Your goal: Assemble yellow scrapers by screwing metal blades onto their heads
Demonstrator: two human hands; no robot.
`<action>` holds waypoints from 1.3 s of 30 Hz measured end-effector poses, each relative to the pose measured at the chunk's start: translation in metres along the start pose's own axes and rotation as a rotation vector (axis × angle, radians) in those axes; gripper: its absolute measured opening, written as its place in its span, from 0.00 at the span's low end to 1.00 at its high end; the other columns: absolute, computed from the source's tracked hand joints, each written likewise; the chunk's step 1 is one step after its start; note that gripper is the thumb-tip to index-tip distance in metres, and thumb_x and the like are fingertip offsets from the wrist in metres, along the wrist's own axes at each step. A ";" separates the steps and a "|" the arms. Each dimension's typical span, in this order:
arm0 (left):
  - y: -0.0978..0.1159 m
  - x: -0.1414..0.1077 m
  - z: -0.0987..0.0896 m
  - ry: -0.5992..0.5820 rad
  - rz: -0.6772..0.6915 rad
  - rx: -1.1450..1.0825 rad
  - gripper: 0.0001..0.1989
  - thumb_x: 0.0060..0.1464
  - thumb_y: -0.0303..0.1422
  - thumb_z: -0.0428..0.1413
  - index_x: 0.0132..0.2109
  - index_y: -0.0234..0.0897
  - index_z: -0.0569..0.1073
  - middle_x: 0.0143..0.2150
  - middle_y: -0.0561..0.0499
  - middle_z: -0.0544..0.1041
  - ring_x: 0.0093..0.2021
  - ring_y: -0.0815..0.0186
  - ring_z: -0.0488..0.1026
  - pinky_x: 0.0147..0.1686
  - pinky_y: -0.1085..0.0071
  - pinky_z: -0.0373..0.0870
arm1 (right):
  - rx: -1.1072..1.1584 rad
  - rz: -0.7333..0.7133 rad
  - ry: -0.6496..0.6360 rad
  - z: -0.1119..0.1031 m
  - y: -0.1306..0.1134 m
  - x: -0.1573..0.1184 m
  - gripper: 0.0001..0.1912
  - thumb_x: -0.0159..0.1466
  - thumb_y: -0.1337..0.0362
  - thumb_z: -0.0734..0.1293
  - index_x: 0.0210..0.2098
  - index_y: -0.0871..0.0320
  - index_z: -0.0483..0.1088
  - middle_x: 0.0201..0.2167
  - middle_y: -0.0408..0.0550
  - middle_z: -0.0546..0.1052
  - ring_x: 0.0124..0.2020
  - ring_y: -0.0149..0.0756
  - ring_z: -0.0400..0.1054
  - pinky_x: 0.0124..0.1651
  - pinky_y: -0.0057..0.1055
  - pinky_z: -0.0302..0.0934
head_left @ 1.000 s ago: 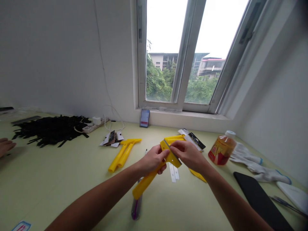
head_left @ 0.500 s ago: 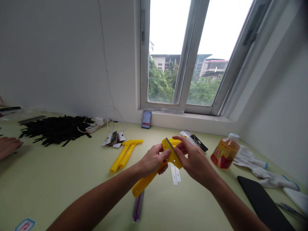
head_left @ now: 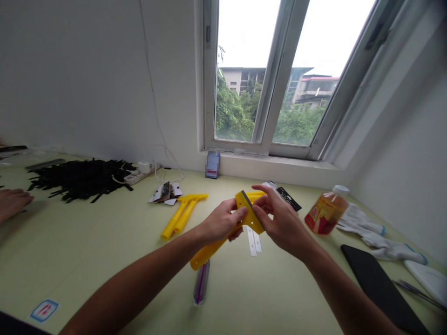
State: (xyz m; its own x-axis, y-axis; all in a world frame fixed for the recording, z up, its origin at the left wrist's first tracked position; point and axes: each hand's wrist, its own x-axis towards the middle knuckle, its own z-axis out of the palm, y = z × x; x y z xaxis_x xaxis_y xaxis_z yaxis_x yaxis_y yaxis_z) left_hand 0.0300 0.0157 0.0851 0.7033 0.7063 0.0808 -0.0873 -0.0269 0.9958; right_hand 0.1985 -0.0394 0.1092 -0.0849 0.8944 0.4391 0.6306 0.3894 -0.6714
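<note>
The left hand [head_left: 222, 221] pinches a yellow scraper [head_left: 249, 218] below its head, thumb on top, seemingly to steady it above the counter [head_left: 115, 228], handle towards eight o'clock. The right hand [head_left: 282, 224] curls fingers against the dark edge [head_left: 247, 200]; whether they pinch it, I cannot tell. Flat white strips [head_left: 251, 242] lie at six, probably for easy reach; yellow T-shaped handles [head_left: 184, 215] at nine and a bottle [head_left: 326, 211] at three seem kept aside.

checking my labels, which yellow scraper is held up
The yellow scraper in the left hand's grip, raised above the table. The two scrapers to its left lie on it; the yellow pieces behind are partly hidden.
</note>
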 end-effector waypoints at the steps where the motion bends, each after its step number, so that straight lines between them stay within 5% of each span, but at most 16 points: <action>1: -0.001 0.002 -0.003 0.010 -0.002 -0.007 0.15 0.59 0.44 0.53 0.40 0.36 0.63 0.23 0.58 0.64 0.16 0.74 0.62 0.14 0.77 0.58 | 0.020 0.004 0.012 0.001 0.003 0.002 0.21 0.65 0.62 0.61 0.57 0.51 0.58 0.35 0.43 0.75 0.34 0.33 0.72 0.38 0.31 0.67; 6: -0.005 0.015 -0.031 0.169 -0.021 -0.060 0.13 0.58 0.41 0.54 0.39 0.36 0.62 0.27 0.56 0.65 0.17 0.74 0.65 0.14 0.78 0.58 | -0.015 0.078 0.046 0.015 0.047 0.014 0.14 0.66 0.59 0.60 0.48 0.56 0.67 0.31 0.46 0.76 0.31 0.35 0.71 0.36 0.32 0.65; 11: -0.007 0.022 -0.051 0.227 -0.125 -0.136 0.12 0.57 0.40 0.54 0.38 0.37 0.60 0.28 0.56 0.65 0.17 0.74 0.65 0.13 0.79 0.57 | -0.274 0.024 -0.314 0.045 0.086 0.010 0.10 0.61 0.67 0.62 0.37 0.56 0.74 0.33 0.47 0.78 0.34 0.37 0.72 0.38 0.32 0.63; 16: -0.010 0.021 -0.048 0.163 -0.113 -0.130 0.15 0.56 0.42 0.55 0.39 0.36 0.60 0.29 0.56 0.65 0.18 0.75 0.65 0.14 0.80 0.57 | -0.322 -0.014 -0.393 0.064 0.090 0.000 0.12 0.57 0.72 0.62 0.35 0.55 0.76 0.32 0.46 0.77 0.35 0.37 0.71 0.39 0.31 0.61; 25: -0.007 0.016 -0.040 0.088 -0.061 -0.089 0.17 0.55 0.43 0.56 0.39 0.36 0.60 0.30 0.54 0.67 0.19 0.75 0.66 0.15 0.80 0.58 | -0.307 -0.064 -0.457 0.060 0.088 -0.004 0.13 0.58 0.74 0.61 0.33 0.56 0.75 0.33 0.47 0.77 0.36 0.36 0.70 0.41 0.30 0.61; 29: -0.011 0.016 -0.038 0.050 -0.048 -0.052 0.15 0.57 0.42 0.55 0.39 0.36 0.61 0.29 0.55 0.66 0.19 0.75 0.65 0.16 0.78 0.59 | -0.284 -0.059 -0.407 0.055 0.087 0.002 0.11 0.60 0.72 0.61 0.34 0.55 0.74 0.33 0.47 0.77 0.36 0.37 0.71 0.40 0.32 0.62; 33: -0.011 0.014 -0.034 0.050 -0.053 0.058 0.13 0.59 0.41 0.52 0.39 0.35 0.62 0.25 0.57 0.64 0.18 0.74 0.64 0.16 0.78 0.59 | -0.248 -0.024 -0.263 0.024 0.078 0.016 0.08 0.64 0.66 0.60 0.36 0.57 0.71 0.33 0.47 0.76 0.35 0.37 0.70 0.39 0.34 0.63; 39: -0.005 0.005 -0.014 -0.018 -0.082 0.202 0.15 0.60 0.44 0.50 0.43 0.35 0.63 0.21 0.56 0.66 0.17 0.73 0.62 0.16 0.77 0.60 | -0.079 -0.142 -0.018 -0.010 0.024 0.010 0.04 0.64 0.62 0.63 0.35 0.55 0.68 0.33 0.44 0.75 0.36 0.35 0.69 0.42 0.33 0.62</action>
State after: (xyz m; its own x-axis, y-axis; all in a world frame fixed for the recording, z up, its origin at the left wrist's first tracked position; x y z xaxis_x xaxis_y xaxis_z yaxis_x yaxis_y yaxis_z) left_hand 0.0241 0.0297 0.0799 0.7148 0.6993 -0.0017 0.1126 -0.1127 0.9872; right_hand 0.2199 -0.0232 0.1036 -0.1903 0.8359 0.5149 0.6702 0.4938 -0.5540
